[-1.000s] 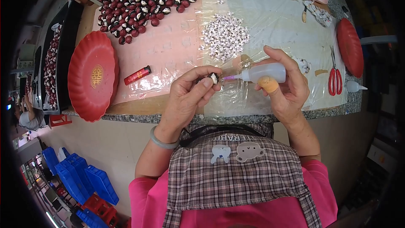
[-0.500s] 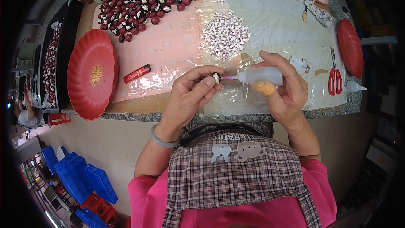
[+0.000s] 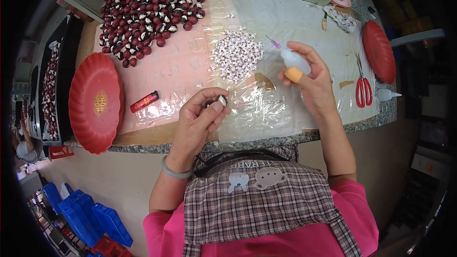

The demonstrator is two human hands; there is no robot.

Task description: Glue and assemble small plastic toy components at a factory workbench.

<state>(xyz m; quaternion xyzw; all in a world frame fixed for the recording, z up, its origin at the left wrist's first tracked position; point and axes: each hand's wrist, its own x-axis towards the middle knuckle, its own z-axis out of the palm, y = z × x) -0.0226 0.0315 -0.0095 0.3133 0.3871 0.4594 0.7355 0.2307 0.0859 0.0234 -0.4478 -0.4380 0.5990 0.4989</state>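
Observation:
My left hand [image 3: 199, 114] is closed, pinching a small black-and-white piece [image 3: 221, 100] between thumb and fingers near the table's front edge. My right hand [image 3: 313, 78] grips a translucent squeeze bottle [image 3: 296, 62] with a purple needle tip [image 3: 274, 44], which angles up and left over the plastic sheet. An orange cover [image 3: 293, 74] wraps my right thumb. Beyond my hands, a pile of small white pieces with dark markings [image 3: 236, 54] lies on the sheet, left of the needle. The underside of the piece in my left hand is hidden by my fingers.
Many dark-red, black and white balls [image 3: 147, 14] are heaped at the far left. A red scalloped tray [image 3: 97, 128] and a red lighter-like object [image 3: 144, 101] lie nearer. At right are red-handled scissors [image 3: 364, 91], another squeeze bottle [image 3: 386, 94] and a red tray [image 3: 378, 51].
My right hand has drawn the bottle away from the held piece, lifting its needle up and away. My left hand still pinches the piece. The whole view has shifted slightly.

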